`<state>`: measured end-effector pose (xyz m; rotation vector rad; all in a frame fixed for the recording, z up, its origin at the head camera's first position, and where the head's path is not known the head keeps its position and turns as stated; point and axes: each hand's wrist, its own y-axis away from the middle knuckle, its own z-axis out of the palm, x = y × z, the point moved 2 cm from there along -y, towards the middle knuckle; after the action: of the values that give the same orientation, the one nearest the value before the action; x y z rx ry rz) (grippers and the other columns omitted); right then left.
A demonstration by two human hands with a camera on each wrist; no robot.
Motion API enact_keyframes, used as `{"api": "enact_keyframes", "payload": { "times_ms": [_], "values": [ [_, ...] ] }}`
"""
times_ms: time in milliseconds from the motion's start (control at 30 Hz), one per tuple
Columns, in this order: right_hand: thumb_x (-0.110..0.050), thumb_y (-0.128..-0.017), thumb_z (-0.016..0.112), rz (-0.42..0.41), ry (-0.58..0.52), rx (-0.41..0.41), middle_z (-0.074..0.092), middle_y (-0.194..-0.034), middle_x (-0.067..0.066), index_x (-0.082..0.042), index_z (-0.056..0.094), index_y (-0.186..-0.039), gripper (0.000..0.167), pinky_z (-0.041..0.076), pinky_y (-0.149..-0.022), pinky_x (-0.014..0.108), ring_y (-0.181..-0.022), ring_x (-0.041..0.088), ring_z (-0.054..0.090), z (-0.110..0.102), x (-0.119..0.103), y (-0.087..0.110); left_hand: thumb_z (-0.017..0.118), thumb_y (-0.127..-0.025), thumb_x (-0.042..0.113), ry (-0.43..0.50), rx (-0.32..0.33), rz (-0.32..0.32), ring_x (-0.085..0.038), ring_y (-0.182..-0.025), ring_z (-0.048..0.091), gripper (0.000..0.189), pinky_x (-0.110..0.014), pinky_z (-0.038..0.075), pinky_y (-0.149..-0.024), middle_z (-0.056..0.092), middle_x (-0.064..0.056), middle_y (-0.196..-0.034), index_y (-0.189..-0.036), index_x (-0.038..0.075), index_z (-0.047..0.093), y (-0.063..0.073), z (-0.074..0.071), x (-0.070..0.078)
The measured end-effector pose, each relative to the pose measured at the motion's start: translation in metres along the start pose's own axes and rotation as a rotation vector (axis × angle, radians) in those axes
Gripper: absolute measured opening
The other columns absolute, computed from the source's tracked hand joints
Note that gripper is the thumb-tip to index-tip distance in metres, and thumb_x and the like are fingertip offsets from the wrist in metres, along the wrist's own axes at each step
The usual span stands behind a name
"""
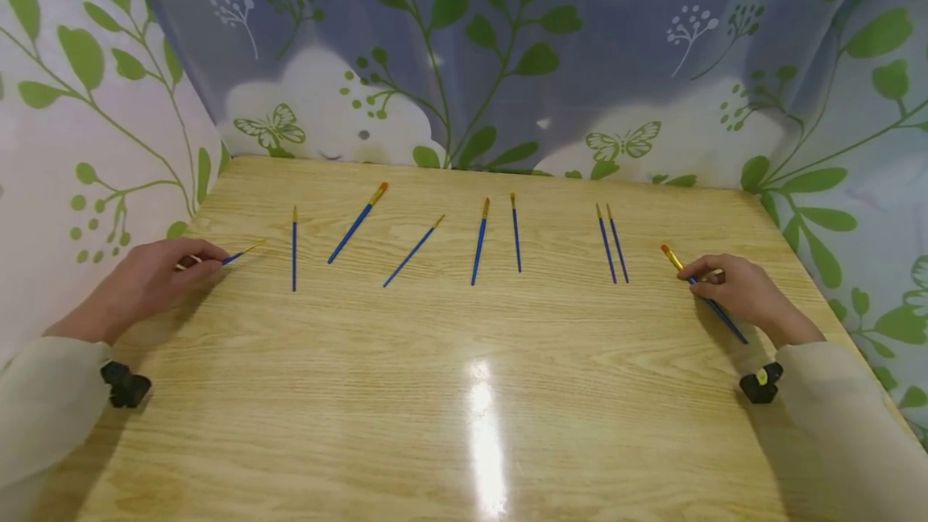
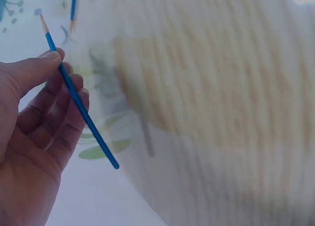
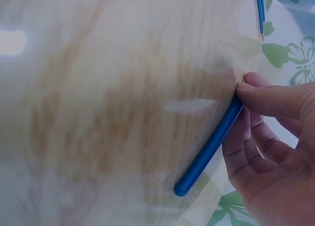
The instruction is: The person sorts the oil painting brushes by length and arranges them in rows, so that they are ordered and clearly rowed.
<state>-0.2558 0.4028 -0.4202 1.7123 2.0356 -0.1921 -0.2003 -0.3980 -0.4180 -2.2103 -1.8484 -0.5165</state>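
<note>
At the table's left side my left hand [image 1: 167, 276] pinches a thin blue paintbrush [image 2: 81, 105] between thumb and fingers, its pale tip pointing away. On the far right, my right hand [image 1: 739, 292] grips a thicker blue paintbrush [image 3: 211, 145] near its gold collar; the orange bristles point up and left in the head view. Between the hands several more blue-handled brushes lie spread in a loose row. Closest to the left hand is a thin upright-lying brush [image 1: 294, 252]; nearest the right hand lies a pair of thin brushes, one of them this brush [image 1: 619, 244].
A wood-grain table [image 1: 348, 393] fills the lower view, with a bright light reflection at its front middle. Leaf-printed curtains [image 1: 478, 55] hang behind it and along both sides. A wide brush [image 1: 355, 224], a slanted thin brush [image 1: 413, 252] and others lie mid-table.
</note>
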Motion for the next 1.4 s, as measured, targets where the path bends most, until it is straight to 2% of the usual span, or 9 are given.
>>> {"api": "enact_keyframes", "payload": {
  "times_ms": [200,333,467,633,900,1000,1133,1267,1400],
  "values": [
    [-0.011,-0.110,0.066,-0.006,-0.003,0.003,0.069,-0.131,0.030,0.000,0.073,-0.132,0.025,0.058,-0.088,0.053,-0.111,0.043,0.068,0.000,-0.001,0.002,0.058,-0.116,0.028,0.027,0.005,0.024,-0.043,-0.116,0.071,0.032,-0.059,0.057,-0.091,0.077,-0.020,-0.126,-0.132,0.006,0.074,-0.009,0.003,0.017],
    [-0.011,-0.110,0.066,-0.003,-0.015,0.001,0.068,-0.131,0.030,0.000,0.073,-0.132,0.025,0.058,-0.088,0.054,-0.111,0.043,0.068,0.002,-0.001,0.002,0.060,-0.115,0.027,0.043,0.012,0.041,-0.033,-0.107,0.073,0.028,-0.045,0.057,-0.084,0.080,-0.013,-0.117,-0.129,0.007,0.075,-0.015,0.005,0.034],
    [-0.011,-0.110,0.066,0.000,-0.016,0.003,0.069,-0.132,0.029,-0.001,0.073,-0.132,0.025,0.058,-0.089,0.052,-0.113,0.043,0.069,0.004,-0.001,0.001,0.062,-0.114,0.025,0.072,0.015,0.049,-0.030,-0.101,0.074,0.024,-0.037,0.055,-0.078,0.080,-0.014,-0.116,-0.128,0.007,0.070,-0.023,0.008,0.052],
    [-0.010,-0.110,0.066,-0.011,-0.020,0.007,0.068,-0.133,0.030,0.000,0.073,-0.132,0.025,0.059,-0.088,0.051,-0.113,0.043,0.069,0.004,0.000,0.001,0.063,-0.113,0.022,0.098,0.031,0.066,-0.032,-0.106,0.073,0.016,-0.040,0.054,-0.080,0.078,-0.016,-0.119,-0.122,0.010,0.068,-0.033,0.011,0.072],
    [-0.010,-0.110,0.065,-0.011,-0.017,0.010,0.069,-0.131,0.029,0.000,0.073,-0.131,0.024,0.058,-0.088,0.052,-0.111,0.041,0.069,0.003,-0.003,0.002,0.062,-0.113,0.017,0.145,-0.011,0.142,-0.031,-0.106,0.073,0.018,-0.047,0.058,-0.088,0.076,-0.016,-0.124,-0.124,0.009,0.074,-0.046,0.018,0.100],
    [-0.010,-0.110,0.066,-0.012,-0.017,0.014,0.069,-0.130,0.029,0.000,0.073,-0.131,0.024,0.058,-0.087,0.051,-0.109,0.040,0.069,0.003,-0.003,0.002,0.063,-0.113,0.018,0.154,-0.027,0.131,-0.028,-0.102,0.071,0.019,-0.039,0.058,-0.082,0.076,-0.016,-0.126,-0.126,0.009,0.075,-0.051,0.021,0.107],
    [-0.009,-0.109,0.066,-0.023,-0.010,0.022,0.070,-0.128,0.028,0.000,0.074,-0.129,0.023,0.056,-0.084,0.043,-0.106,0.036,0.069,0.004,-0.002,0.001,0.064,-0.113,0.019,0.185,-0.053,0.111,-0.022,-0.094,0.069,0.020,-0.030,0.056,-0.072,0.075,-0.015,-0.127,-0.127,0.011,0.074,-0.058,0.024,0.117],
    [-0.009,-0.109,0.067,-0.025,-0.003,0.030,0.070,-0.127,0.027,0.000,0.074,-0.128,0.023,0.054,-0.082,0.038,-0.104,0.034,0.069,0.004,-0.001,0.001,0.064,-0.112,0.018,0.223,-0.085,0.111,-0.019,-0.089,0.071,0.024,-0.033,0.060,-0.072,0.072,-0.017,-0.130,-0.133,0.009,0.072,-0.062,0.027,0.125],
    [-0.009,-0.108,0.068,-0.024,-0.004,0.032,0.070,-0.127,0.027,0.000,0.074,-0.128,0.023,0.054,-0.083,0.040,-0.105,0.034,0.069,0.003,0.000,0.001,0.064,-0.112,0.018,0.248,-0.102,0.105,-0.019,-0.086,0.071,0.027,-0.037,0.063,-0.073,0.071,-0.019,-0.133,-0.137,0.009,0.070,-0.065,0.028,0.130]
  ]
}}
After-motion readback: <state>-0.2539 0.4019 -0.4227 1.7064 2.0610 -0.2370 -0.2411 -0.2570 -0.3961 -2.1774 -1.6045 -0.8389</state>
